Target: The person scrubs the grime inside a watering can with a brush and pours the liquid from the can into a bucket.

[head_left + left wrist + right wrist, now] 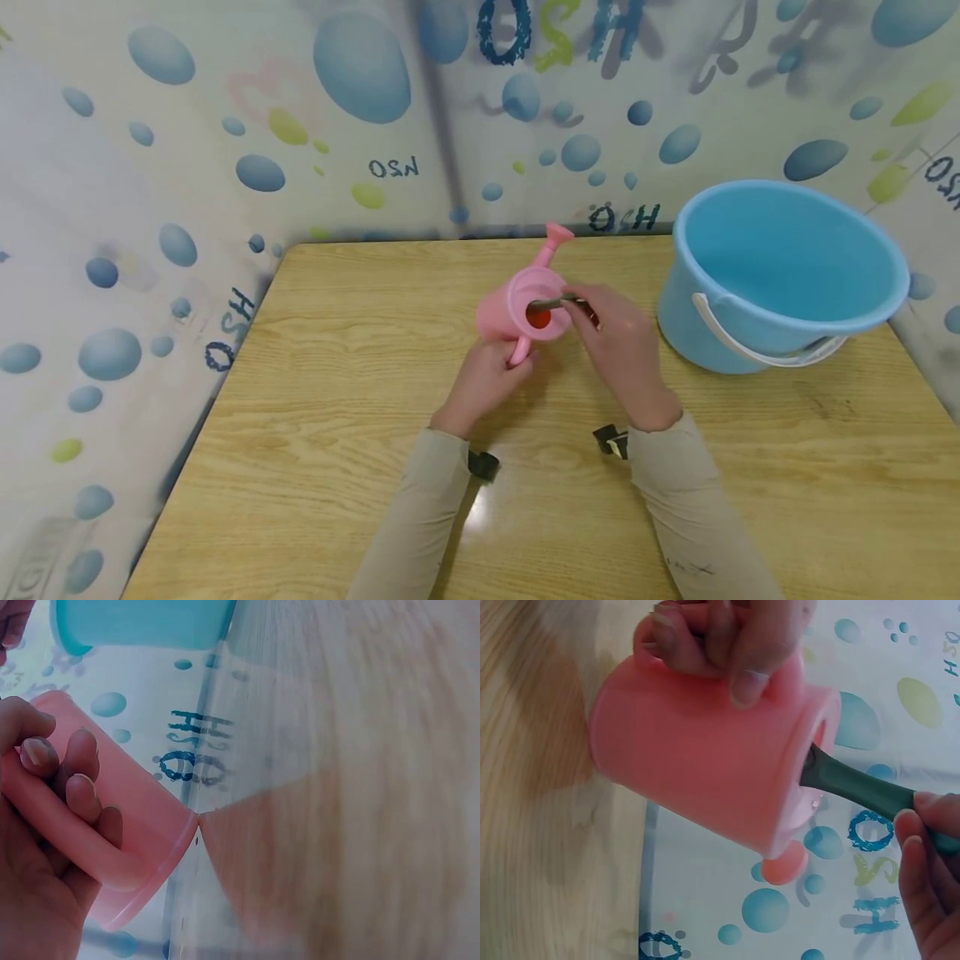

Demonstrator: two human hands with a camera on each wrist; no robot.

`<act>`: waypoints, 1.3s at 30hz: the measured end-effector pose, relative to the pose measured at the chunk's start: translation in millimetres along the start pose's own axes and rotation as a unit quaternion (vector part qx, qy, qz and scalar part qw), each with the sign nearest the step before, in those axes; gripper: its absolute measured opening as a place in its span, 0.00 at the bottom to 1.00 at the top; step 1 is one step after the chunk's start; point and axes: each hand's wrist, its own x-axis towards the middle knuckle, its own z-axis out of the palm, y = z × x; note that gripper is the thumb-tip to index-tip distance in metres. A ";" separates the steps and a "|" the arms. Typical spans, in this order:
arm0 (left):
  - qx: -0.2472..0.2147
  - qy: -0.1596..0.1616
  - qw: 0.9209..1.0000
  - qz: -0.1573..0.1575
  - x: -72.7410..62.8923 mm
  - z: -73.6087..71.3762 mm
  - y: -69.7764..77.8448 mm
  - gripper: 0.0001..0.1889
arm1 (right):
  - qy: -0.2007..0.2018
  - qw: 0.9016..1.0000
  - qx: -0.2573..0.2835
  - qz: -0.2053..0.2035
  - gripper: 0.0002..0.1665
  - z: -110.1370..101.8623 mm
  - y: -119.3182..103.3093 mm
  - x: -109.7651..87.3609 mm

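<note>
Spotted walls (465, 125) stood behind and to the left of a wood-grained desk (330, 375), which I viewed remotely through one head camera and two wrist cameras. Near the middle of the desk was the pink can (497, 317), tilted, an edge of its base touching the wood in the left wrist view. I had the left hand (486, 379) at the can's handle (71, 831), its fingers curled round and grasping it; the spout (552, 242) pointed toward the back wall.

Principal relation: the can's long axis ran from base, at the left, to mouth (540, 319), at the right, so that the opening faced the right hand (622, 346), the nearer of the two to it. With those fingers I pinched the green tool (859, 785), whose length lay roughly in line with that axis. Its far end was inside the mouth and hidden; I could not tell its shape, nor whether the red seen within was contents or can. Farther right, apart from both hands, stood a blue bucket (787, 258) with a white bail (750, 354).
</note>
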 end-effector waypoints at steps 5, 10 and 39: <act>-0.004 -0.001 1.000 0.000 0.2 -0.5 -0.6 0.18 | -0.014 1.000 0.013 -0.015 0.15 -4.4 -0.9 2.8; -0.009 -0.001 1.000 0.002 0.1 0.0 -2.3 0.18 | -0.022 0.999 0.020 -0.024 0.14 -5.6 -2.4 3.4; 0.016 0.006 1.000 0.012 1.1 0.2 -2.2 0.18 | -0.088 0.994 0.067 -0.027 0.14 19.2 -3.6 -4.7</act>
